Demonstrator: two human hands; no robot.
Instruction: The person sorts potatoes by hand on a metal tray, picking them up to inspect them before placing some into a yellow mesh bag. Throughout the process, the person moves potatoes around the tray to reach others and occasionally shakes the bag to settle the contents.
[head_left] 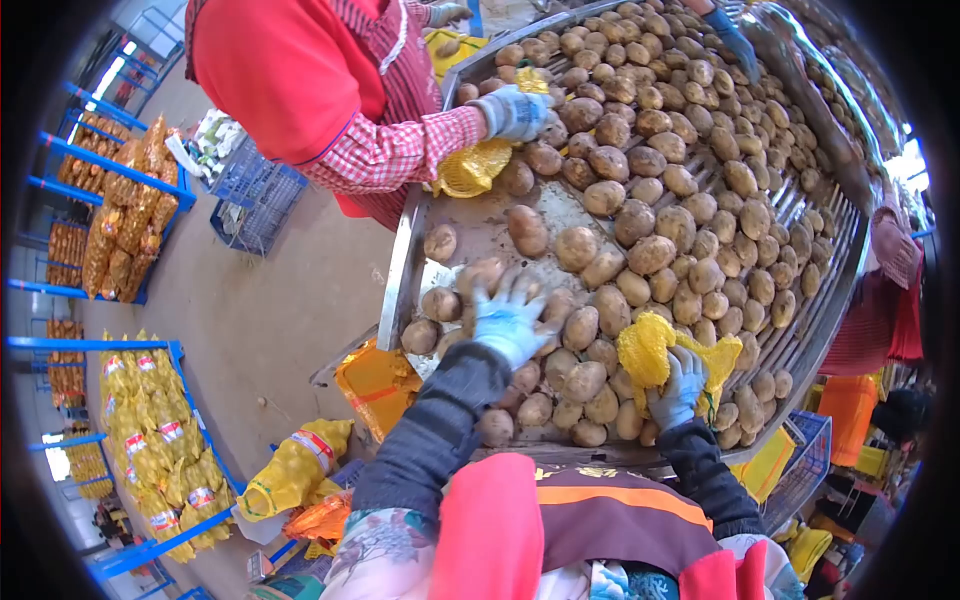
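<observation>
The left hand [510, 322] lies on potatoes [585, 382] at centre, fingers apart; at four o'clock, the right hand's [677, 386] fingers are clamped on yellow net bag [646, 350].

Single view, worn on head, facing forward and steeply down. Wearer's dark purple apron [620, 530] nearest lens, at bottom edge. Slatted metal table [402, 265] with potatoes [652, 254] a little farther, centre to upper right, seen from above. Blue-framed rack [90, 344] well beyond, left side. Fisheye lens: bent edges, black corners.
</observation>
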